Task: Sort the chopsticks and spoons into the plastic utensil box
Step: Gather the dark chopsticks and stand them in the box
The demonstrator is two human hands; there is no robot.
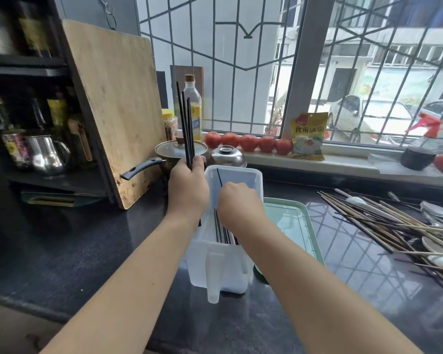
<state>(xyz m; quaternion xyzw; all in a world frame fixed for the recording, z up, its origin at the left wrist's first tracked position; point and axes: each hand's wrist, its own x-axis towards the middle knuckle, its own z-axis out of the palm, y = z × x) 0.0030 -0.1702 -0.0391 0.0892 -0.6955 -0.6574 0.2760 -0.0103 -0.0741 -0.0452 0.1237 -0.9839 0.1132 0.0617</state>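
Fingers, left hand [188, 186]: gripping upright black chopsticks [186, 123].
Right hand [237, 200]: pinching one chopstick [219, 177] over utensil box [256, 175]; fingertips hidden.

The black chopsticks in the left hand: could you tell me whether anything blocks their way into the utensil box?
Partly: the right hand is over the plastic utensil box, holding one chopstick there. The black chopsticks in the left hand stand upright beside it.

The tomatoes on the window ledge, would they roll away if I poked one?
Probably a little. The tomatoes look round and smooth, so a poke could start one rolling. They sit side by side in a row along the window ledge, so a neighbour would likely stop it. They may also squash if squeezed.
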